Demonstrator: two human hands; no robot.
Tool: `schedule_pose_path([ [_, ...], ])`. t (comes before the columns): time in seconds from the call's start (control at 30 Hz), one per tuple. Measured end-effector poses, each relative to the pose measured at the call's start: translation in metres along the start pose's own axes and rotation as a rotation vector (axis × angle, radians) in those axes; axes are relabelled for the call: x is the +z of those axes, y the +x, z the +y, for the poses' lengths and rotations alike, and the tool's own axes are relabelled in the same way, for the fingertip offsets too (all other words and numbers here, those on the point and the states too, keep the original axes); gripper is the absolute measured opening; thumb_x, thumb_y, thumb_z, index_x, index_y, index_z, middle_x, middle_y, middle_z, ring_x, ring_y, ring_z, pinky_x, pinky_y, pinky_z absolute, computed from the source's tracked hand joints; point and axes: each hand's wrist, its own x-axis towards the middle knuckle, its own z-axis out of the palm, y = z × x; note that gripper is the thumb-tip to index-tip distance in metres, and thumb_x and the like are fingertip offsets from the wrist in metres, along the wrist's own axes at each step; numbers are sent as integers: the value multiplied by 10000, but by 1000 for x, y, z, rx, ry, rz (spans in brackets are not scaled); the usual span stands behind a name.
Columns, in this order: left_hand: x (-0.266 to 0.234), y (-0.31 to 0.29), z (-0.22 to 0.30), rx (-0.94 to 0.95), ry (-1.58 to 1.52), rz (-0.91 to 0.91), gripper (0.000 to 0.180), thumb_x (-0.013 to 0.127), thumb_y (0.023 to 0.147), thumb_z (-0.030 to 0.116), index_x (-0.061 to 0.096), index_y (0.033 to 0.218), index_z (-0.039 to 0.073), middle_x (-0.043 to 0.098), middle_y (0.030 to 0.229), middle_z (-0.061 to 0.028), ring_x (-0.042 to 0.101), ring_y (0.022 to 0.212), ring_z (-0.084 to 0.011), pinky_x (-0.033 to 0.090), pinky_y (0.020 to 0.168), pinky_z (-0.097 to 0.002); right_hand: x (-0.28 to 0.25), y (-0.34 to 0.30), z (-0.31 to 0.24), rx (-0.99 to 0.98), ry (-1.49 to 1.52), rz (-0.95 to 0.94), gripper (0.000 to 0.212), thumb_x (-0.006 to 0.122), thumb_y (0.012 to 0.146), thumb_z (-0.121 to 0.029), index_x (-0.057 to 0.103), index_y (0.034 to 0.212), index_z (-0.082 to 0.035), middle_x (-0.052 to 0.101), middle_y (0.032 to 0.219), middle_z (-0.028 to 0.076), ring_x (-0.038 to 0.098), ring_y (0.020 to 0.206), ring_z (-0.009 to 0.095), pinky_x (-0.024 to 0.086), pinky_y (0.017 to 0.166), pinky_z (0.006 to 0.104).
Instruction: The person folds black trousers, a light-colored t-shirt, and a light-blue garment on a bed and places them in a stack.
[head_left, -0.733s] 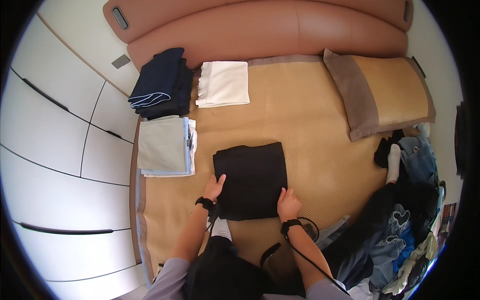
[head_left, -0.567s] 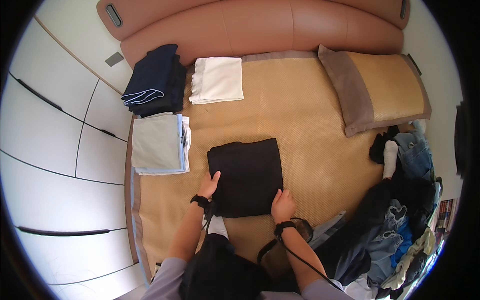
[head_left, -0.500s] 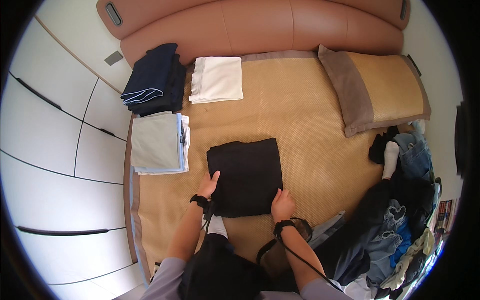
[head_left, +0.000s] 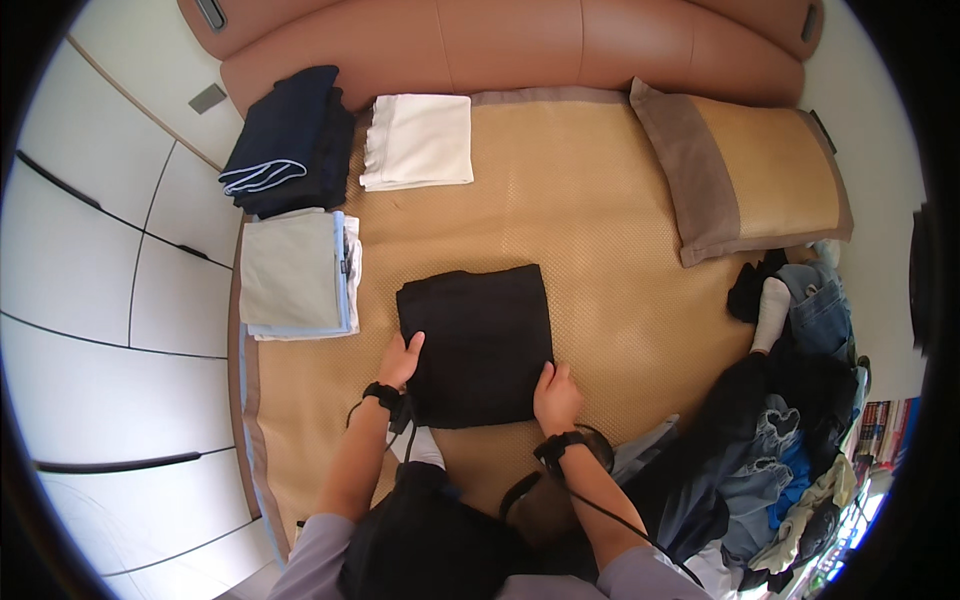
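No lettering or numerals are legible. Between three and four o'clock, near the rim, a row of book spines (head_left: 876, 434) is too small to read; between nine and ten o'clock, a small dark tag (head_left: 344, 267) on folded light-blue cloth (head_left: 342, 302) is likewise unreadable.

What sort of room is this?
It looks like a bedroom. There's a padded brown headboard, a tan-and-brown pillow below it, and a woven tan mat spread out like a bed cover.
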Motion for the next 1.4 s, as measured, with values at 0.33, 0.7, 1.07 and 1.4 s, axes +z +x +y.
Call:
schedule_pose_path([
  [0.33, -3, -6, -2, 45, 17, 12, 500, 453, 865, 373, 445, 1159, -31, 529, 1084, -263, 493, 1003, -421, 393, 861, -422, 1, 51, -8, -153, -140, -204, 503, 434, 861, -457, 528, 665, -3, 571, 564, 168, 580, 479, 298, 470, 422, 375],
  [0.7, 3, -11, -4, 88, 29, 104, 489, 438, 867, 405, 458, 1102, -24, 558, 988, -272, 520, 926, -428, 411, 797, -449, -5, 90, -17, -7, 34, -275, 512, 411, 873, -436, 588, 729, 23, 593, 688, 215, 585, 639, 375, 476, 603, 431],
  [1.07, -2, -12, 6, 81, -40, 193, 414, 482, 855, 370, 510, 905, -40, 574, 833, -263, 537, 806, -432, 427, 701, -446, -14, 129, -18, -61, 120, -641, 460, 500, 859, -372, 528, 656, 41, 551, 579, 145, 540, 512, 249, 420, 484, 348],
  [1.4, -29, -35, 17, -87, 34, -160, 560, 579, 780, 424, 489, 1091, -34, 599, 948, -227, 568, 912, -369, 446, 777, -387, -20, 85, 1, -52, 476, -756, 592, 684, 724, -272, 429, 1162, 36, 539, 1082, 193, 525, 998, 305, 406, 882, 347],
])
